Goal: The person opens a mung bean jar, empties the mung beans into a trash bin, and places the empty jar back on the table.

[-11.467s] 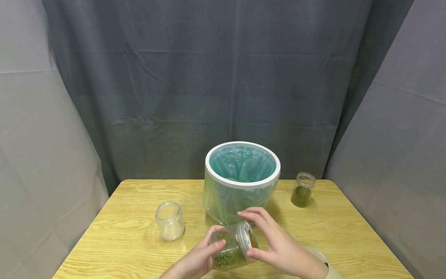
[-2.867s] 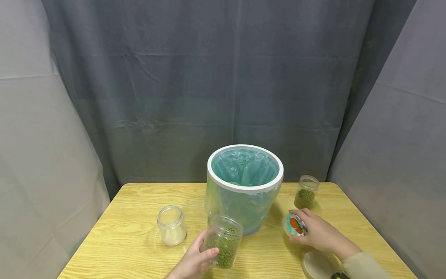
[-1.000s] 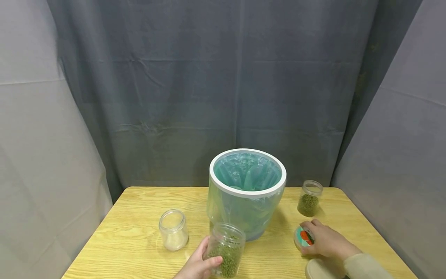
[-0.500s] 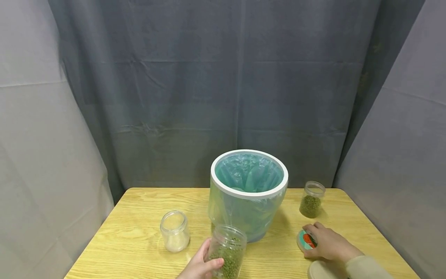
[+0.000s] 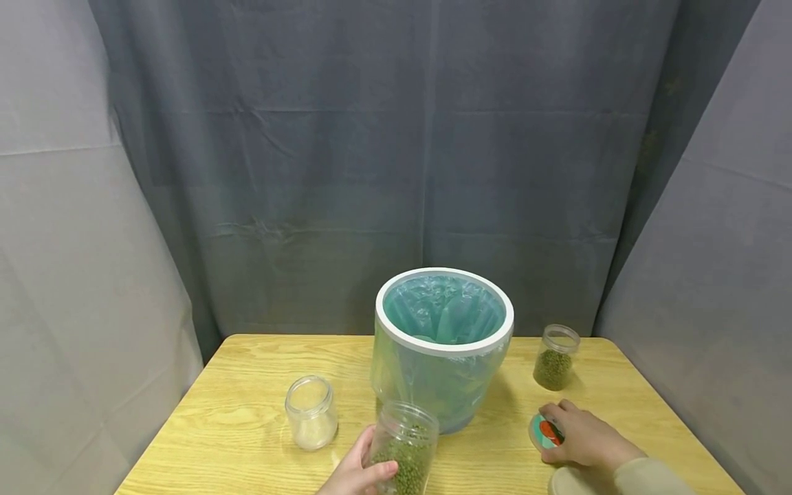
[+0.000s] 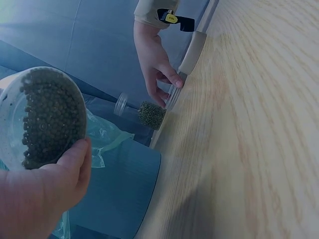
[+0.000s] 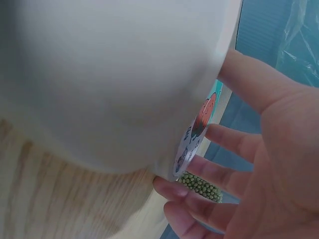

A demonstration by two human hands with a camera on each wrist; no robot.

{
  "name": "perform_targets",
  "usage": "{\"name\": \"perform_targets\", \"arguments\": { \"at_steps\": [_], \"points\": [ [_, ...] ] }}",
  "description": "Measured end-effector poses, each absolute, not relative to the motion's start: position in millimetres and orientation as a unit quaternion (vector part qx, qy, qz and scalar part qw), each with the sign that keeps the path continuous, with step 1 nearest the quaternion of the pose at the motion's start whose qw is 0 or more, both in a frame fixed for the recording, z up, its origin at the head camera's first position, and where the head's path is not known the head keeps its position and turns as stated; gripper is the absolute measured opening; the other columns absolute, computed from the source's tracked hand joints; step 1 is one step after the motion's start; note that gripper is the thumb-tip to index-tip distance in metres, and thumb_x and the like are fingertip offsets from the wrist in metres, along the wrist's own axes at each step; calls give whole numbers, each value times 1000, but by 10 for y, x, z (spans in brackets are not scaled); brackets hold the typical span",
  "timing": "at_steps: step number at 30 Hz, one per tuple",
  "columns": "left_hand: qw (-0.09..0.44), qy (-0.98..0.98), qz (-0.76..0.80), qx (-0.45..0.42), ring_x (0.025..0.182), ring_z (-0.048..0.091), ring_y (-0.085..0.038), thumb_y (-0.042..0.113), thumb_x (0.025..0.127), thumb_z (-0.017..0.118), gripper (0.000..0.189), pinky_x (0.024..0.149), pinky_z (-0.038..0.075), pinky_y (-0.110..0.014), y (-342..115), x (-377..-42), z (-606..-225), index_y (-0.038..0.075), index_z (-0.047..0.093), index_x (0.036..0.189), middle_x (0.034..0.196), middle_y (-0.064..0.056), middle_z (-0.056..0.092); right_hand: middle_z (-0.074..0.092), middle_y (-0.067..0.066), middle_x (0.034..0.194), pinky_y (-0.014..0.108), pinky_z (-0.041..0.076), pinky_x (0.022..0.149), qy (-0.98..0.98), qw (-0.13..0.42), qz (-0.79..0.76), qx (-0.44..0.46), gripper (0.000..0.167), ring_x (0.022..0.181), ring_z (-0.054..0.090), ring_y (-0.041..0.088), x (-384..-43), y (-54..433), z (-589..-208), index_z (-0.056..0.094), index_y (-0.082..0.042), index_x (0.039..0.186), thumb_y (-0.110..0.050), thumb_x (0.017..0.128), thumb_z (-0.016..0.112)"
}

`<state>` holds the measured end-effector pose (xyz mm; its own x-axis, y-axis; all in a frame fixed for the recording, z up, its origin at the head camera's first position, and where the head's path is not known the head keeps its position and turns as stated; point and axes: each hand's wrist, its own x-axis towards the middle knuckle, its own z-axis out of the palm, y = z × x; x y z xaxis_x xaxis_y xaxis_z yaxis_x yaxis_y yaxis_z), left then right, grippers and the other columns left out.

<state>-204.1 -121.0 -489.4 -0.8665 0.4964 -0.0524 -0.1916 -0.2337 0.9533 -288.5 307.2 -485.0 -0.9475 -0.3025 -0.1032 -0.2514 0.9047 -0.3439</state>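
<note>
My left hand point(image 5: 361, 469) grips an open clear jar point(image 5: 405, 447) partly filled with green beans point(image 6: 52, 117), slightly tilted, in front of the bin. In the head view my right hand point(image 5: 584, 436) has its thumb and fingers around the rim of a jar lid point(image 5: 546, 432) lying on the table. Red and teal print shows on the lid's top. Close beneath the right wrist sits a cream-coloured round object point(image 5: 572, 481); it hides much of the right wrist view. Behind the right hand stands another clear jar point(image 5: 555, 361) with green beans, its lid off.
A bin with a white rim point(image 5: 383, 320) and teal bag liner point(image 5: 445, 309) stands at the table's middle back. An uncovered clear jar point(image 5: 311, 416) stands on the left, its contents unclear. Grey curtains point(image 5: 309, 172) enclose the wooden table point(image 5: 235, 426).
Earlier both hands were on the lidded jar in front of the bin. The lid came off and went right with my right hand, down to the table. Over the last half second little changed.
</note>
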Motion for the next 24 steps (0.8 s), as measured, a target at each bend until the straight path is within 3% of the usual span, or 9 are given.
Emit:
{"name": "perform_targets", "arguments": {
  "at_steps": [4, 13, 17, 19, 21, 24],
  "points": [
    [218, 577, 775, 134, 112, 66, -22, 25, 98, 70, 78, 91, 60, -42, -1210, -2034, -4906, -1, 23, 155, 139, -3, 55, 58, 8, 114, 45, 50, 73, 973, 81, -164, -141, 71, 88, 56, 24, -2878, 3076, -4864, 60, -7, 134, -40, 77, 90],
    [220, 564, 783, 140, 113, 66, -22, 24, 98, 70, 77, 91, 60, -40, -1218, -2030, -4914, -2, 23, 154, 136, -2, 57, 59, 13, 123, 58, 53, 78, 974, 100, -158, -126, 80, 99, 61, 34, -2886, 3072, -4852, 57, -8, 140, -48, 78, 88],
    [214, 577, 777, 130, 111, 66, -23, 24, 98, 70, 84, 90, 60, -43, -1245, -2030, -4896, -5, 17, 156, 143, -10, 52, 59, 18, 127, 60, 54, 76, 979, 81, -139, -124, 76, 100, 63, 39, -2891, 3055, -4815, 58, -6, 138, -53, 83, 81],
    [209, 589, 771, 125, 112, 65, -24, 25, 98, 69, 89, 91, 60, -45, -1262, -2028, -4879, -7, 11, 157, 149, -23, 45, 60, 21, 128, 61, 55, 76, 981, 60, -131, -128, 71, 102, 64, 43, -2897, 3044, -4772, 60, -5, 136, -54, 87, 77],
    [207, 592, 770, 118, 117, 63, -28, 26, 98, 69, 96, 93, 59, -50, -1281, -2024, -4859, -8, 3, 158, 156, -35, 29, 61, 22, 128, 61, 56, 78, 982, 32, -129, -131, 66, 104, 66, 45, -2905, 3030, -4707, 63, -5, 133, -53, 90, 74],
    [212, 584, 775, 114, 130, 54, -39, 27, 99, 68, 101, 103, 51, -58, -1299, -2031, -4824, -7, -6, 159, 162, -39, 3, 63, 22, 126, 58, 57, 80, 982, -4, -131, -137, 59, 105, 67, 42, -2923, 3004, -4593, 66, -5, 129, -51, 92, 72]
  ]
}}
